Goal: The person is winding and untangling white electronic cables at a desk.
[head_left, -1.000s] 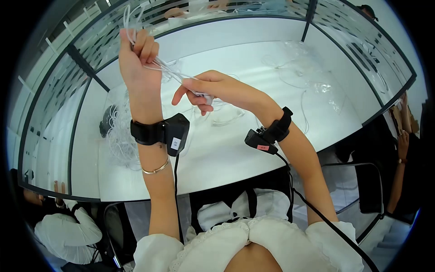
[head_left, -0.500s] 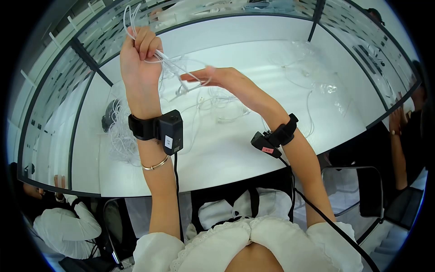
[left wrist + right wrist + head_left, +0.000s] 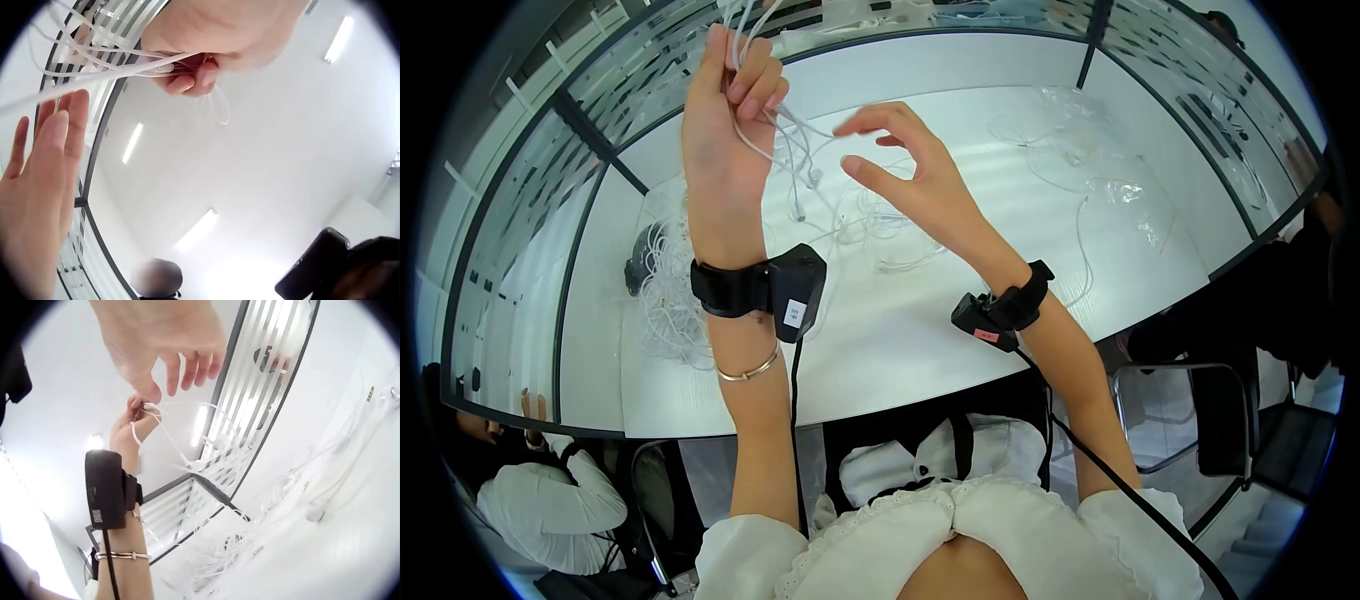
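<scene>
In the head view my raised left hand [image 3: 735,120] grips a looped bundle of white wired earphones [image 3: 795,130], its strands sticking out above the fist and hanging below. Earbud-like ends dangle from the bundle over the table. The left wrist view shows the fingers curled round the white cord [image 3: 144,67]. My right hand [image 3: 920,170] is to the right of the bundle, fingers apart and thumb spread, holding nothing. One strand reaches toward its index fingertip. In the right wrist view an earbud [image 3: 195,465] hangs below the left hand.
A tangled heap of white cords [image 3: 670,310] lies at the table's left side, beside a dark object [image 3: 640,262]. More cords [image 3: 880,215] lie mid-table. Clear plastic bags [image 3: 1125,195] and a loose cord are on the right. Low white walls with glass panels [image 3: 1210,120] edge the table [image 3: 880,350].
My right hand has let go of the hanging earphone ends, drawn back and opened. My left hand has moved slightly up and right with the bundle, whose ends now swing free.
</scene>
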A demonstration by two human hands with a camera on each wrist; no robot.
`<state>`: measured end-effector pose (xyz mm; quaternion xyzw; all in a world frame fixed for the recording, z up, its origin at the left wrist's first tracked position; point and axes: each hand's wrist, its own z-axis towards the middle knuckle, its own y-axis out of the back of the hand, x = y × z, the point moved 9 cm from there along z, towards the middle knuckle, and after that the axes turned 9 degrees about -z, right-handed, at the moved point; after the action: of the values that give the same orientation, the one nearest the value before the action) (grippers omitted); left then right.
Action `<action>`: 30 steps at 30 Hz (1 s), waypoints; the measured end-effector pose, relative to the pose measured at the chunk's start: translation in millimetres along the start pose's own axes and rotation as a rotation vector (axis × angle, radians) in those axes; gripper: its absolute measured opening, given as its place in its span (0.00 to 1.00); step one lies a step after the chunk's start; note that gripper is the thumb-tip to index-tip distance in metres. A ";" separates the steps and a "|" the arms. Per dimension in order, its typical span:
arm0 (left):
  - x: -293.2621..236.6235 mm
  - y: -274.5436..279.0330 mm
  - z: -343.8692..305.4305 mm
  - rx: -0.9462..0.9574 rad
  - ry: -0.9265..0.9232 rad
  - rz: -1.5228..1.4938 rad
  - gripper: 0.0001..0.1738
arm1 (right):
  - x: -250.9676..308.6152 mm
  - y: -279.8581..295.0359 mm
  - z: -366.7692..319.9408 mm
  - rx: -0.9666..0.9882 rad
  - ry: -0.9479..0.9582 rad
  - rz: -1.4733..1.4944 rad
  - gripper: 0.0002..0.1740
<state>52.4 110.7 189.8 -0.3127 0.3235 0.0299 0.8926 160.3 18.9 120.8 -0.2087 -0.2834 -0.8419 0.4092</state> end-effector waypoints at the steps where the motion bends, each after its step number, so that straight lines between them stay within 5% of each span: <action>1: 1.1 -3.8 0.0 0.014 -0.016 0.007 0.18 | -5.3 -1.3 -0.3 0.039 -0.037 0.037 0.13; 10: 17.2 -20.2 -0.6 0.090 -0.014 -0.138 0.16 | 3.6 -9.3 -4.7 -0.028 -0.058 0.019 0.14; 13: 19.5 -21.9 -2.2 0.086 -0.011 -0.152 0.16 | -12.0 -20.0 -7.5 0.214 -0.286 0.125 0.14; 16: 14.8 -17.9 -0.5 0.088 -0.019 -0.192 0.16 | -11.6 -10.7 -1.8 0.136 -0.182 0.270 0.14; 24: -1.6 -7.1 -1.6 0.068 -0.051 -0.321 0.16 | -24.5 -8.6 -6.9 0.313 -0.389 0.467 0.20; 30: -17.6 -2.5 -4.4 0.115 0.002 -0.485 0.14 | -27.5 -20.7 -14.9 0.466 -0.408 0.251 0.21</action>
<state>36.7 108.8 199.1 -0.3300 0.2413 -0.2039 0.8896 157.8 35.3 87.2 -0.3070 -0.5166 -0.6383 0.4812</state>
